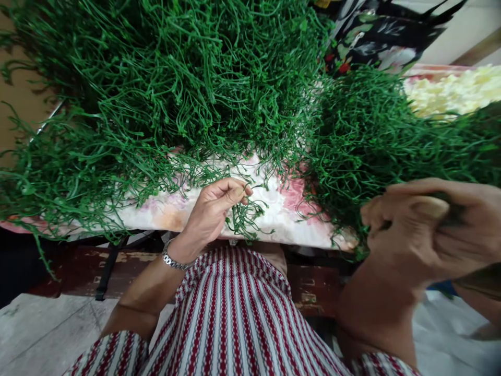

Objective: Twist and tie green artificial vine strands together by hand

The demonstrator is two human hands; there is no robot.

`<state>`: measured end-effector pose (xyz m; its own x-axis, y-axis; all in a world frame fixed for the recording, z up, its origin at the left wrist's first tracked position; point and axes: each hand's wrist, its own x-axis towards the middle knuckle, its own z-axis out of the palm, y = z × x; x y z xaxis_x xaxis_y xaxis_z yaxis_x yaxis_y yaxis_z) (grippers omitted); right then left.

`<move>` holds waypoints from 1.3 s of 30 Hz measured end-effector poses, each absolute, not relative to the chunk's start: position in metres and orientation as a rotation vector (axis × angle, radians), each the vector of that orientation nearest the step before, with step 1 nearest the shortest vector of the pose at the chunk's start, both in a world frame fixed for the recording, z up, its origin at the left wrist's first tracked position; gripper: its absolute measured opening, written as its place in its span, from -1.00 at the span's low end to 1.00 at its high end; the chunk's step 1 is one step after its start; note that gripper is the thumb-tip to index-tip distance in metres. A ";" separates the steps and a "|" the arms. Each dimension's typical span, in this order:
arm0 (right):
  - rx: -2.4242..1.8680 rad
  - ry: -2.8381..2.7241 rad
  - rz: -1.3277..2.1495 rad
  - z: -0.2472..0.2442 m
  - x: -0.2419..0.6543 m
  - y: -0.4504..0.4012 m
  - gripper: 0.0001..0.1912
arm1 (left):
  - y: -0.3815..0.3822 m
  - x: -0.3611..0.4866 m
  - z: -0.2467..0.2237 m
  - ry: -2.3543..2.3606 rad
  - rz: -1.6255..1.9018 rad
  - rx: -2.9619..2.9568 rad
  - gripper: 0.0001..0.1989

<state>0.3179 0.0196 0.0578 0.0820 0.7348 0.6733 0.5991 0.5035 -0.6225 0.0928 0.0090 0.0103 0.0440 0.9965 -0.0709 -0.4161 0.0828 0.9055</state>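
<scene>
My left hand (215,209), with a metal watch band at the wrist, pinches a thin green stem over the front part of the floral cloth (183,209). A small bunch of green stems (246,218) hangs or lies just below its fingertips; which of the two is unclear. At the right, my right hand (426,224) is raised close to the camera with its fingers curled; what it holds, if anything, is hidden. A large heap of green stems (188,78) covers the back and left, and another green heap (371,130) lies behind my right hand.
Pale yellow flower-like pieces (454,91) lie at the back right. A black floral bag (383,39) stands behind the heaps. Stems hang over the cloth's front left edge. Below it runs a worn dark red board (82,271).
</scene>
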 end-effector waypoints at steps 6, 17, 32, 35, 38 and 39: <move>-0.876 -2.246 0.389 0.025 0.282 0.019 -0.81 | 0.008 0.099 0.017 0.938 1.350 0.969 -0.83; -0.779 -2.357 0.189 0.002 0.255 0.020 -0.89 | -0.011 0.086 0.008 1.234 1.292 1.457 -0.78; -0.701 -2.377 0.101 0.000 0.258 0.017 -0.84 | -0.014 0.080 0.013 1.275 0.987 1.752 -0.90; -0.729 -2.387 0.001 0.001 0.257 0.015 -0.87 | -0.013 0.079 0.013 1.277 0.955 1.787 -0.91; -0.743 -2.442 -0.098 0.001 0.258 0.015 -0.89 | -0.013 0.080 0.011 1.293 0.943 1.875 -0.88; -0.743 -2.466 -0.121 0.001 0.258 0.016 -0.89 | -0.013 0.080 0.010 1.305 0.938 1.916 -0.87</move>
